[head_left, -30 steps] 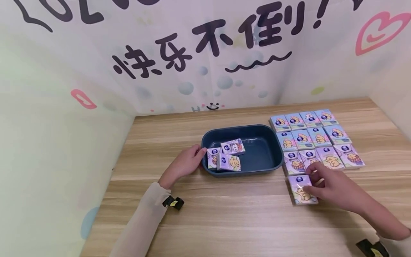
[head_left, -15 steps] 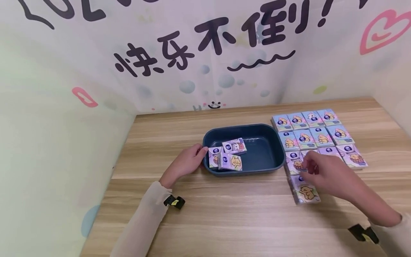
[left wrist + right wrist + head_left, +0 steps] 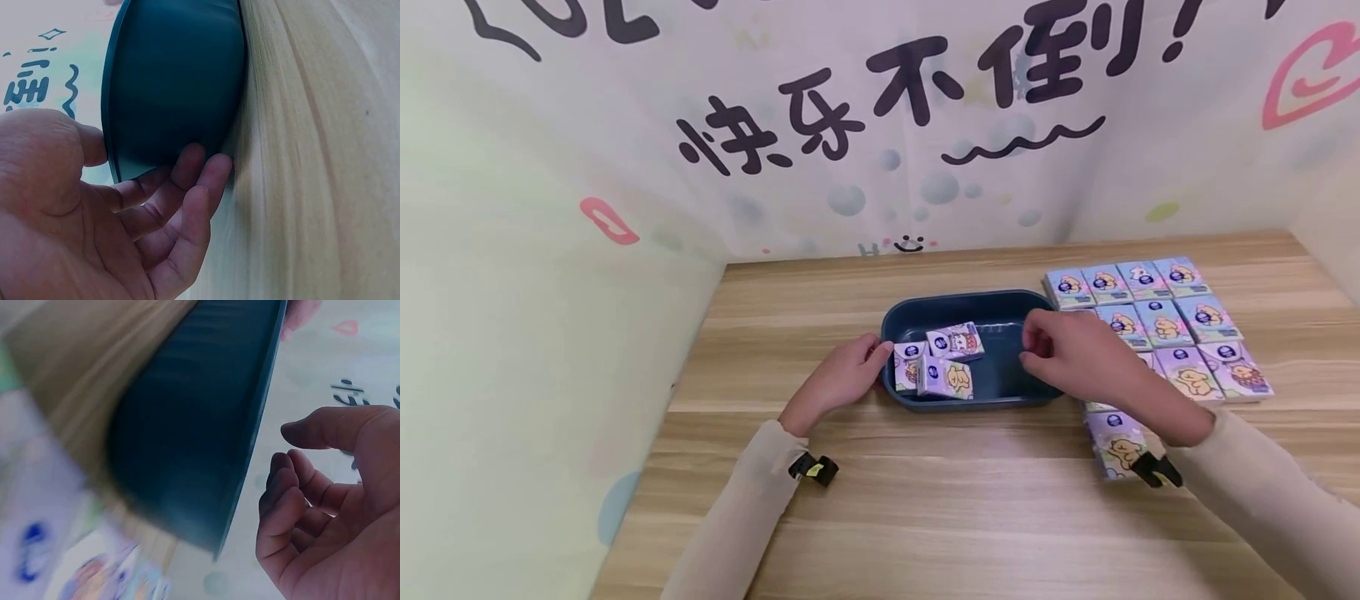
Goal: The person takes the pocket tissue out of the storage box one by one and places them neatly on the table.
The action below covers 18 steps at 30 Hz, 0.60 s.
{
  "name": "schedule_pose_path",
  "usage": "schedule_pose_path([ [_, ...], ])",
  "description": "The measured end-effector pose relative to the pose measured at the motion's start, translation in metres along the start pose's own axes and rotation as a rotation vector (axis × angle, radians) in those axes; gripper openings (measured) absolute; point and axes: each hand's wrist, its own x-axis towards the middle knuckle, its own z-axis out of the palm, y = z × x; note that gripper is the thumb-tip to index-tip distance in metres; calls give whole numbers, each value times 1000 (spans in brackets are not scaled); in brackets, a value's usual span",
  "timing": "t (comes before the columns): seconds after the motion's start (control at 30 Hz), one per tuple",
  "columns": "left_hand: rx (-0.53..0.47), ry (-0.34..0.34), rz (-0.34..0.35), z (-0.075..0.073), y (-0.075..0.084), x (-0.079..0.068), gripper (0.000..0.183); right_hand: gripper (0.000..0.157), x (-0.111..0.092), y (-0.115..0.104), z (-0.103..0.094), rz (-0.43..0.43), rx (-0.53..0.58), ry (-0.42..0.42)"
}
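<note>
A dark blue plastic basin [image 3: 998, 379] stands on the table with three small purple tissue packs [image 3: 953, 380] at its left end. My left hand [image 3: 848, 372] holds the basin's left end. In the left wrist view its thumb lies at the rim and its fingers [image 3: 190, 164] curl against the outer wall. Over the basin's right side is my right hand [image 3: 1078, 350], fingers loosely bent. The right wrist view shows a gap between its thumb and fingers [image 3: 284, 487], with nothing in it. Rows of blue and purple tissue packs [image 3: 1208, 317] lie right of the basin, partly hidden by my right hand and forearm.
One purple tissue pack [image 3: 1116, 446] lies at the near left corner of the rows, partly behind the right wrist strap [image 3: 1156, 469]. A printed cloth [image 3: 850, 125] with dark writing hangs behind the wooden table [image 3: 925, 508].
My right hand has let go of the near purple pack and moved left and away from me, to over the basin. My left hand stays at the basin's end.
</note>
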Motion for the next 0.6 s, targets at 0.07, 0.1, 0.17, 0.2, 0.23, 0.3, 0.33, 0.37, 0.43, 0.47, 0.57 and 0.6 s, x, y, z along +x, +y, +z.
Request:
schedule_pose_path([
  [0.07, 1, 0, -4, 0, 0, 0, 41, 12, 11, -8, 1, -28, -2, -18],
  [0.1, 1, 0, -6, 0, 0, 0, 41, 11, 16, -11, 1, -43, -3, -29],
  [0.17, -1, 0, -6, 0, 0, 0, 41, 10, 26, -18, 2, -74, -3, -54],
  [0.2, 0, 2, -4, 0, -1, 0, 41, 9, 31, -21, 3, -89, -4, -67],
  [0.23, 0, 4, 0, -1, -1, 0, 41, 9, 36, -24, 4, -101, -4, -86],
  [0.3, 2, 10, 8, -1, -1, 0, 41, 11, 45, -29, 7, -124, -8, -137],
  [0.33, 3, 14, 12, -1, -1, 0, 41, 13, 50, -32, 9, -131, -9, -169],
  [0.37, 4, 16, 14, -1, -1, 0, 41, 16, 54, -35, 12, -137, -12, -204],
  [0.43, 5, 19, 15, -1, -1, -1, 42, 24, 61, -40, 17, -143, -12, -278],
  [0.47, 6, 19, 12, -1, -1, -1, 42, 28, 63, -43, 20, -141, -17, -316],
  [0.57, 6, 14, -1, -1, 0, -1, 43, 40, 69, -49, 29, -130, -27, -400],
  [0.6, 6, 13, -6, -1, 0, 0, 43, 42, 70, -51, 33, -125, -33, -416],
])
